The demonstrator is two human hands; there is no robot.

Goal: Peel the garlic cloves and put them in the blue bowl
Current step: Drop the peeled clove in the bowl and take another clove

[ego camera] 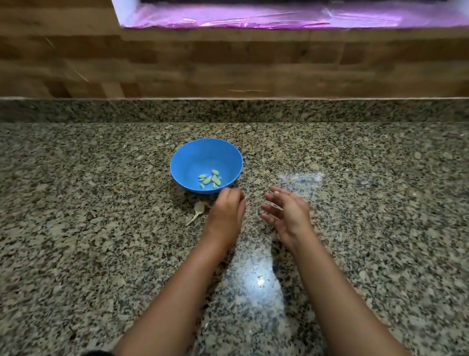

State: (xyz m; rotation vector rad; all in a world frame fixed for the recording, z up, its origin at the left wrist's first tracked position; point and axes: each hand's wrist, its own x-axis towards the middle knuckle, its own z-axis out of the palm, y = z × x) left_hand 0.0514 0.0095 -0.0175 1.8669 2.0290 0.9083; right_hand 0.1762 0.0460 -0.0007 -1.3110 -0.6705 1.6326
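The table (84, 193) is polished speckled granite in brown, black and cream, with bright glare patches near the middle and a low granite lip along its far edge. Behind it rises a wall (209, 62) of wood-look tiles, and above that is a window ledge (270, 19) covered with a shiny pink-purple sheet.

A small blue bowl (196, 151) stands on the table, slightly left of centre. In its bottom, towards the near right side, lies a little cluster of peeled garlic cloves (210, 178), pale and smooth. Just near of the bowl a dry garlic stalk (197, 211) with a bit of papery skin lies on the table.

Both bare forearms reach in from the near edge. The left hand (226, 211) is at the bowl's near right rim, back upward, fingers curled down; whether it holds anything I cannot tell. The right hand (287, 213) hovers just right of it, fingers spread and relaxed, holding nothing, apart from the left hand.
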